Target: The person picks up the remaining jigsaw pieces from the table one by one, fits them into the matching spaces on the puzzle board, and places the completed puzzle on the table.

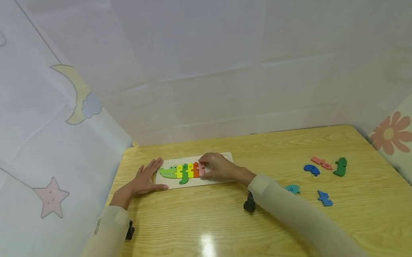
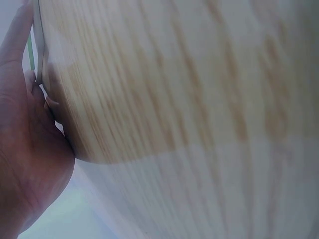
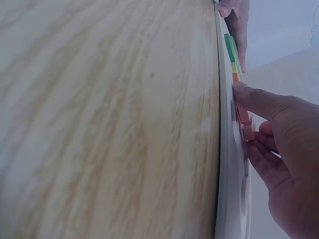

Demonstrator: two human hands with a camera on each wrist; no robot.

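Observation:
A pale wooden puzzle board [image 1: 174, 185] lies on the table with a crocodile partly laid out in it: green head [image 1: 168, 173], then yellow, green, yellow and orange-red pieces. Spread over the board's left end, my left hand [image 1: 146, 179] rests with its thumb along the near edge and fingers along the far side. My right hand [image 1: 218, 166] pinches a pink puzzle piece [image 1: 202, 169] between thumb and fingers, right beside the orange-red piece [image 1: 196, 170]. In the right wrist view the pink piece [image 3: 242, 113] sits against the row, slightly raised at its end.
Loose puzzle pieces lie to the right: a pink one [image 1: 322, 163], a dark blue one [image 1: 312, 170], a green one [image 1: 340, 167], a blue one [image 1: 325, 198] and a teal one [image 1: 293, 189], partly behind the right sleeve. A pale cloth wall [image 1: 225, 103] borders the table's back.

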